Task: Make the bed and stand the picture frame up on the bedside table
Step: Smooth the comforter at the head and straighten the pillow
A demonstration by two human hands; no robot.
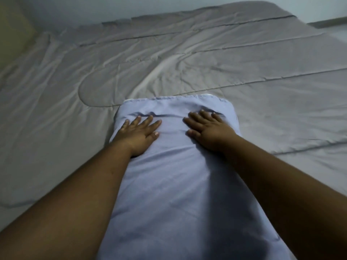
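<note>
**Presently: pillow pressed flat on the made-up cover**

Fingers: those of the left hand (138, 135) are spread apart and laid flat, nothing being gripped; those of the right hand (208, 130) are likewise extended and a little parted, palm down; no cloth is pinched by either.

Hands: both are set side by side, near but not touching, on the far third of the pale blue pillow (169, 184); shallow creases are raised in the cloth just beyond the fingertips, so downward pressure is judged to be applied.

Pillow: it is laid lengthwise away from the wearer, upon the grey quilted bedcover (244, 62); its far end is rounded and well filled.

Bedcover: it is spread over the whole bed, with soft wrinkles remaining toward the left and centre.

Not in view: picture frame and bedside table; their state cannot be told.

Step in hand, as judged: smoothing and settling of the pillow, late in the bed-making part.

Next move, as judged: an outward sweep of both palms to flatten the creases is called for; afterwards the frame must be sought out of frame and stood upright.
</note>
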